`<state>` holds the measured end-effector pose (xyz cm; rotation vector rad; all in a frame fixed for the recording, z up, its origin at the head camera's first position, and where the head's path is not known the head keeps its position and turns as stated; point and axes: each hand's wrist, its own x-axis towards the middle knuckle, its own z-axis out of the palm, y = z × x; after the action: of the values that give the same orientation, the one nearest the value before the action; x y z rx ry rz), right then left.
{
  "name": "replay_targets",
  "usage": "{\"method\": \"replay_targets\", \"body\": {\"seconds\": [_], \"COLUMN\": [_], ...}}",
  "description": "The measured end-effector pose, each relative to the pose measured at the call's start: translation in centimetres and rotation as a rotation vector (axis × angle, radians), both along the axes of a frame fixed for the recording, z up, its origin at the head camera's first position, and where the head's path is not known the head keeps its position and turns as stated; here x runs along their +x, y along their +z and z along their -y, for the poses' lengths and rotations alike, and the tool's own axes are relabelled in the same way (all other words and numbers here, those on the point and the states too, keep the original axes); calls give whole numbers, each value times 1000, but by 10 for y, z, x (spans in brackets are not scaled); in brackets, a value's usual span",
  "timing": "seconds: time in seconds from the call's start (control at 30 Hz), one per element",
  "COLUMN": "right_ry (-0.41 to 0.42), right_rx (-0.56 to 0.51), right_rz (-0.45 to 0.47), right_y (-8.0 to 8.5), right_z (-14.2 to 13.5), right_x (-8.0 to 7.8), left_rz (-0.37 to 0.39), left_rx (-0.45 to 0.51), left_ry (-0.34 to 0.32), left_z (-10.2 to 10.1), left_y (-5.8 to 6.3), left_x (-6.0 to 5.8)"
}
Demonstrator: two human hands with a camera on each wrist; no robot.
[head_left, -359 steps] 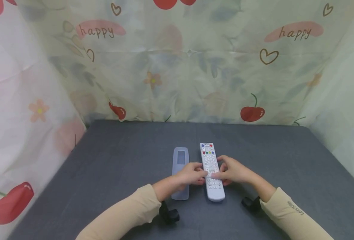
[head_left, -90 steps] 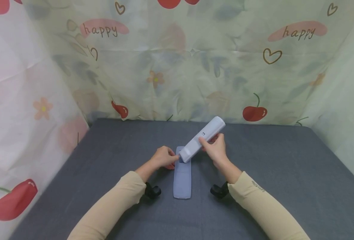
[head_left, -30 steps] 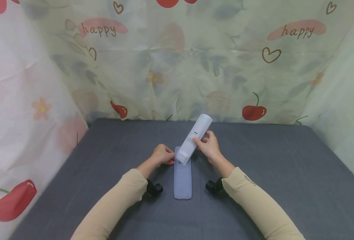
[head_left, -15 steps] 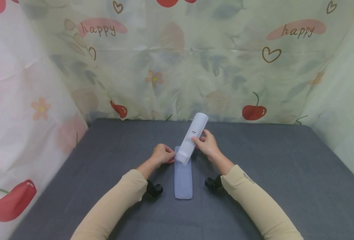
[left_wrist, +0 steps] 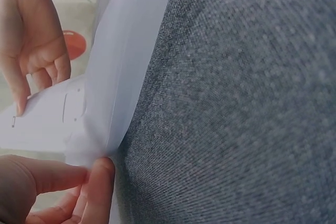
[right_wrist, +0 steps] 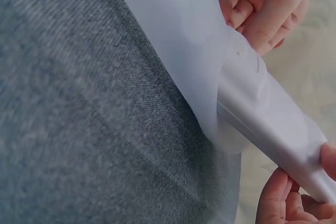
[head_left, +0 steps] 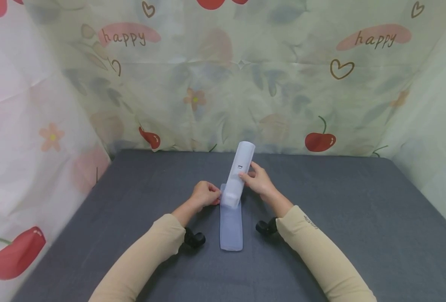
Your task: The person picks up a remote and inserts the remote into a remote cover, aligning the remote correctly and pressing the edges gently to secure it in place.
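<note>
A white remote control [head_left: 241, 161] is held tilted, back side up, its lower end inside the opening of a translucent soft remote cover [head_left: 231, 230]. The cover lies lengthwise on the dark table, its far part lifted around the remote's end in the right wrist view. My right hand [head_left: 259, 181] grips the remote at its middle, thumb on the back and fingers beneath. At the cover's left edge, my left hand [head_left: 204, 194] pinches the rim between thumb and forefinger [left_wrist: 101, 182]. The remote's button side is hidden.
A dark grey cloth covers the table [head_left: 147, 176]. Patterned curtains [head_left: 241, 84] stand behind and at both sides. Black wrist cameras [head_left: 194, 239] hang under both sleeves, close above the cloth.
Earlier the remote lay face up beside the cover. It has since been turned over and brought into the opening; over the last second my right hand swings its raised end left, nearer the cover's line.
</note>
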<state>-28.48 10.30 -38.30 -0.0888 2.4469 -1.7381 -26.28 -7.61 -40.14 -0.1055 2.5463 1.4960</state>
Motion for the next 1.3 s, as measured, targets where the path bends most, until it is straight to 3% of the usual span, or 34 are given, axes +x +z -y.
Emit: {"method": "replay_targets", "body": {"seconds": [0.67, 1.3], "right_ry": [145, 233], "right_rx": [-62, -23], "right_rz": [92, 132], "right_y": [-2, -4], "right_z": [0, 0], "right_x": [-4, -6], "left_rz": [10, 16], "left_rx": [12, -4], "left_ry": [8, 23], "left_z": [-4, -6], "left_y": [4, 6], "left_x": [1, 2]}}
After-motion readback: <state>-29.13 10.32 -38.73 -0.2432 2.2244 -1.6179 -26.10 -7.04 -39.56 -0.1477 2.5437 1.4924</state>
